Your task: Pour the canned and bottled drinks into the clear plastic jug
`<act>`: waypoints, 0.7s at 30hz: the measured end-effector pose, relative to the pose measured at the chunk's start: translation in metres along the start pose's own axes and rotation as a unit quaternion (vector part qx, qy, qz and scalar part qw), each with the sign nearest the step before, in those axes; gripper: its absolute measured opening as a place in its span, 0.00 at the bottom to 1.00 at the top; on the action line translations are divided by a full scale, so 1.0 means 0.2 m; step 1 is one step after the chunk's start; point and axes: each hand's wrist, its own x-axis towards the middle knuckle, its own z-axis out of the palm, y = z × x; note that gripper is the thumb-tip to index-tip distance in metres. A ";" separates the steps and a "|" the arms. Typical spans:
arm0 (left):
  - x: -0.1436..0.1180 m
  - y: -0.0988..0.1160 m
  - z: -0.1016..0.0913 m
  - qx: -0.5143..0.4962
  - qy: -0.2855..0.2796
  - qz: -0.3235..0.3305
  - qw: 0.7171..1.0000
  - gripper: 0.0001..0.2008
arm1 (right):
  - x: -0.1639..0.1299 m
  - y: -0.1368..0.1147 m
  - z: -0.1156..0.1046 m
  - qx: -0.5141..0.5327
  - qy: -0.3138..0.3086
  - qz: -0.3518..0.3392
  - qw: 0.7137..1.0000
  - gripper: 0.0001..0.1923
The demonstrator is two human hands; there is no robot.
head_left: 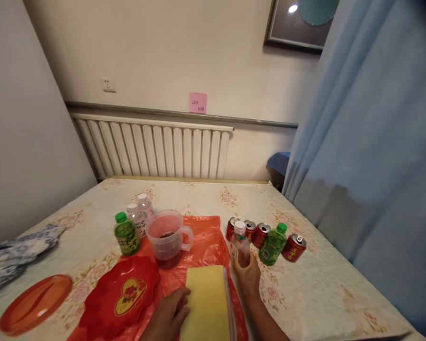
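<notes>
My right hand is wrapped around a small clear bottle with a white cap and dark liquid, standing upright on the table. My left hand rests on the left edge of a yellow pad that lies on a red plastic bag. Just behind the pad stands a clear measuring jug with dark liquid at the bottom.
Several red cans and a green bottle stand right of the held bottle. Another green bottle and two clear bottles sit left of the jug. A red heart-printed plate, an orange dish and cloth lie left. A blue curtain hangs right.
</notes>
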 end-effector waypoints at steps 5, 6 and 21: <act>0.04 0.23 -0.04 -0.035 0.090 0.050 0.994 0.29 | -0.16 -0.11 -0.13 0.038 -0.118 -0.087 0.989 0.27; 0.05 0.28 -0.06 -0.034 0.101 0.075 0.991 0.30 | -0.18 -0.13 -0.16 0.039 -0.138 -0.106 0.984 0.26; -0.06 0.42 -0.31 0.066 0.183 0.179 0.964 0.11 | -0.19 -0.17 -0.15 0.032 -0.205 -0.319 0.925 0.30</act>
